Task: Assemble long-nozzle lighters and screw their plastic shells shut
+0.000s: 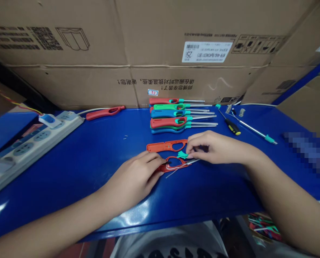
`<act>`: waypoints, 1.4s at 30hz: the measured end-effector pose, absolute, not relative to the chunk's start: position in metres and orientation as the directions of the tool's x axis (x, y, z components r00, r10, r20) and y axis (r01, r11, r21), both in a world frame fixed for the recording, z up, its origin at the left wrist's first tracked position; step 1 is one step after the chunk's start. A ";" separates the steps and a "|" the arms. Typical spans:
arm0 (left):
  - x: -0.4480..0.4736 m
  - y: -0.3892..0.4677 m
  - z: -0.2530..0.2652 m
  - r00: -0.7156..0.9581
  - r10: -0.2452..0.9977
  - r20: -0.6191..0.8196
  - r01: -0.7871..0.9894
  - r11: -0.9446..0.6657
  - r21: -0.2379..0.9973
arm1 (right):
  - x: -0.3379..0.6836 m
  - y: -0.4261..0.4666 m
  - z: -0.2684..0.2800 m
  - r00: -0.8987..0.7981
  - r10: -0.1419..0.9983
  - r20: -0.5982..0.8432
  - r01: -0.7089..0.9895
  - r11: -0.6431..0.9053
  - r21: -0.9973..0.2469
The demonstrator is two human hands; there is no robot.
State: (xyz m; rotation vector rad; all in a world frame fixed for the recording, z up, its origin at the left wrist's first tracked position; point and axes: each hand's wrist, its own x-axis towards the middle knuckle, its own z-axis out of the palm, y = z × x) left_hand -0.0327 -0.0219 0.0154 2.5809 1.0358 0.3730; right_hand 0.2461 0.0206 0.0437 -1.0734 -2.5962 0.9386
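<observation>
Holding orange casing point(164, 168), green piece point(182, 154), boxed parts point(264, 225) below

The blue tabletop point(95, 161) bears stacked lighters point(165, 113), an orange shell point(162, 146), a screwdriver point(232, 127) and a power strip point(32, 147).

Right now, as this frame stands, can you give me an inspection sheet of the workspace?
Surface: glossy blue tabletop with light reflections.
Work pieces: upper orange half-shell; lower orange half-shell with a thin pale strand; teal plastic piece.
Clutter: stacked lighters, yellow-and-black screwdriver, teal-tipped metal tube, red lighter shell.
Hands: left hand grips the lower half-shell; right hand has its fingertips at the teal piece, grip unclear.
Cables: red-and-yellow wire near a white plug on the power strip.
Surroundings: printed cardboard behind.
</observation>
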 end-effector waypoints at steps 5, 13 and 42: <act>-0.032 -0.022 0.018 0.692 0.715 0.101 0.632 -0.667 0.395 | 0.231 0.015 0.037 -0.784 0.619 -0.051 0.517 0.605 -0.605; -0.031 -0.022 0.019 0.695 0.711 0.105 0.625 -0.670 0.401 | 0.246 0.017 0.045 -0.711 0.685 -0.163 0.630 0.517 -0.579; -0.034 -0.017 0.011 0.708 0.697 0.115 0.612 -0.686 0.393 | 0.244 0.019 0.041 -0.636 0.736 -0.232 0.667 0.373 -0.645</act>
